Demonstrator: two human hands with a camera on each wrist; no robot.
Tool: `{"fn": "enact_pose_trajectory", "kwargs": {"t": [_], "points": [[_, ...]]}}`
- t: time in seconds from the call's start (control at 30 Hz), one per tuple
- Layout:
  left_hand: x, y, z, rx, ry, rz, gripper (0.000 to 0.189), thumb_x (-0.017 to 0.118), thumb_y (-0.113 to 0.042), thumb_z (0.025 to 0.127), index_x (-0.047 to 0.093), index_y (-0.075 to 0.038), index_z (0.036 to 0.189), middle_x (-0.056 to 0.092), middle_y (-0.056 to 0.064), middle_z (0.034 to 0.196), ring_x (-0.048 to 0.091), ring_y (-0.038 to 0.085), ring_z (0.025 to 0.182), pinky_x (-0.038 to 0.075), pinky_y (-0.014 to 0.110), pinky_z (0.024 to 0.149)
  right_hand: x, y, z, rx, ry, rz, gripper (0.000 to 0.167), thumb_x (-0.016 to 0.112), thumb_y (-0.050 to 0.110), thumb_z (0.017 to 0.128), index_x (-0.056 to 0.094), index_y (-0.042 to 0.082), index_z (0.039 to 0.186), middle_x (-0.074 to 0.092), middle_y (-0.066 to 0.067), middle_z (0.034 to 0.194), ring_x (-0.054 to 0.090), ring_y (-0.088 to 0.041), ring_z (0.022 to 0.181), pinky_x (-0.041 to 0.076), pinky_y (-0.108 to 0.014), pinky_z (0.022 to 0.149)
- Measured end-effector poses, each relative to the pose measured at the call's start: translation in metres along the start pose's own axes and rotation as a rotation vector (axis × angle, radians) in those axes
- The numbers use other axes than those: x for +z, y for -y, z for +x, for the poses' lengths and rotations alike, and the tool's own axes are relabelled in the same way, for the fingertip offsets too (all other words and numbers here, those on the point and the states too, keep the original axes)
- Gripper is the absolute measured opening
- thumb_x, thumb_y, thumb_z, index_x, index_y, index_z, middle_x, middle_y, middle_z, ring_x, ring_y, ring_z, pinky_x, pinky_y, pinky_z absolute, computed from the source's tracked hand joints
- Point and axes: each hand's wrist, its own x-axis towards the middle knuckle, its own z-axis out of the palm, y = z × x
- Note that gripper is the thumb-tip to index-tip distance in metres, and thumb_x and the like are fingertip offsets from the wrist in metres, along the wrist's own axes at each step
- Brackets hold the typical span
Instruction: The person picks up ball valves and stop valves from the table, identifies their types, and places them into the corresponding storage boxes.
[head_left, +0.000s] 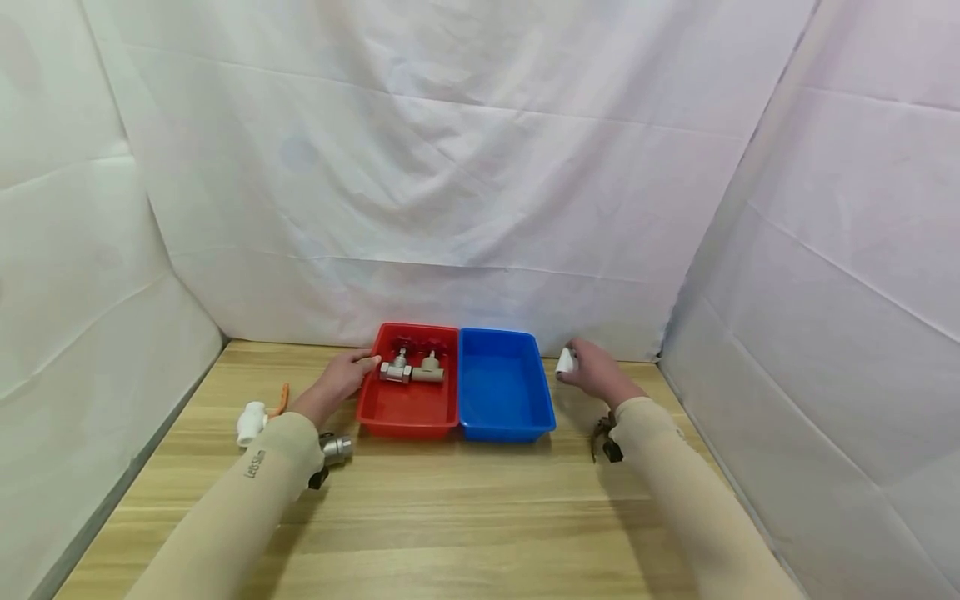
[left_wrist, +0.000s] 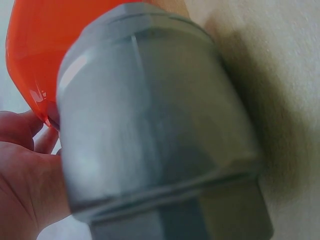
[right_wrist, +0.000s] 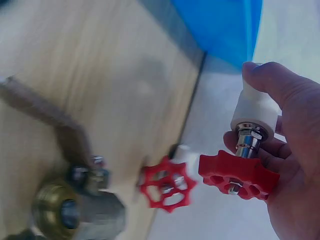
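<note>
My right hand (head_left: 596,371) grips a white stop valve (right_wrist: 255,112) with a red handwheel (right_wrist: 237,175), above the table right of the blue tray (head_left: 546,400). The thumb lies along the white body. My left hand (head_left: 341,379) pinches the left rim of the red tray (head_left: 408,432); its thumb reaches over the edge. Inside that tray are a silver valve (head_left: 395,372) and a beige valve (head_left: 429,373), both with dark red handwheels. A grey metal valve (left_wrist: 155,115) lies below my left wrist, filling much of the left wrist view.
A white valve with an orange lever (head_left: 253,423) lies on the table at the left. In the right wrist view, a brass-ended lever valve (right_wrist: 75,212) and another red handwheel (right_wrist: 167,184) are on the table. White cloth walls (head_left: 450,183) stand behind and at both sides.
</note>
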Motion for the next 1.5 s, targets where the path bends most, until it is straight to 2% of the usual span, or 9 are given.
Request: {"fn": "enact_pose_trajectory", "kwargs": {"t": [0.27,0.53,0.7,1.03,1.23,1.5], "points": [[0.002,0.001,0.003,0.021,0.003,-0.007,0.058,0.051,-0.031,0.12,0.04,-0.006,0.171,0.051,0.027,0.163,0.064,0.044,0.137,0.061,0.053,0.103,-0.015,0.028,-0.003,-0.043,0.001,-0.042,0.064,0.083,0.026,0.102,0.054,-0.001,0.153,0.065,-0.025,0.143,0.067,-0.04,0.121,0.06,-0.057,0.095],[0.001,0.005,0.003,0.02,-0.001,0.007,0.058,0.051,-0.031,0.12,0.04,-0.005,0.171,0.05,0.026,0.164,0.063,0.043,0.137,0.061,0.053,0.103,-0.017,0.055,-0.003,-0.106,0.0,-0.031,0.065,0.084,0.031,0.102,0.055,0.002,0.153,0.066,-0.021,0.142,0.068,-0.038,0.121,0.063,-0.054,0.093],[-0.001,0.003,0.004,0.013,-0.004,-0.009,0.058,0.052,-0.032,0.119,0.041,-0.007,0.171,0.052,0.025,0.162,0.065,0.042,0.135,0.062,0.053,0.102,-0.018,0.077,-0.003,-0.129,0.0,-0.029,0.067,0.084,0.033,0.102,0.054,0.004,0.154,0.066,-0.018,0.142,0.068,-0.034,0.115,0.063,-0.05,0.09],[-0.002,0.004,0.004,0.009,0.003,0.013,0.059,0.05,-0.032,0.12,0.039,-0.006,0.172,0.05,0.026,0.164,0.063,0.043,0.136,0.061,0.053,0.102,-0.007,0.108,-0.002,-0.22,-0.004,-0.067,0.068,0.086,0.034,0.1,0.055,0.006,0.154,0.067,-0.014,0.138,0.067,-0.03,0.113,0.064,-0.048,0.091],[-0.002,0.002,0.004,0.018,0.005,0.009,0.059,0.051,-0.033,0.119,0.04,-0.006,0.171,0.051,0.026,0.163,0.064,0.043,0.136,0.061,0.053,0.102,-0.002,0.126,-0.003,-0.282,-0.019,-0.083,0.063,0.089,0.036,0.097,0.061,0.009,0.147,0.071,-0.008,0.128,0.067,-0.025,0.104,0.065,-0.042,0.083],[-0.001,0.002,0.002,0.032,-0.002,0.025,0.058,0.051,-0.031,0.12,0.04,-0.005,0.171,0.049,0.026,0.164,0.062,0.044,0.137,0.059,0.056,0.105,0.008,0.142,-0.002,-0.338,0.01,-0.069,0.062,0.089,0.037,0.097,0.061,0.01,0.146,0.071,-0.005,0.125,0.066,-0.021,0.099,0.063,-0.033,0.077]]}}
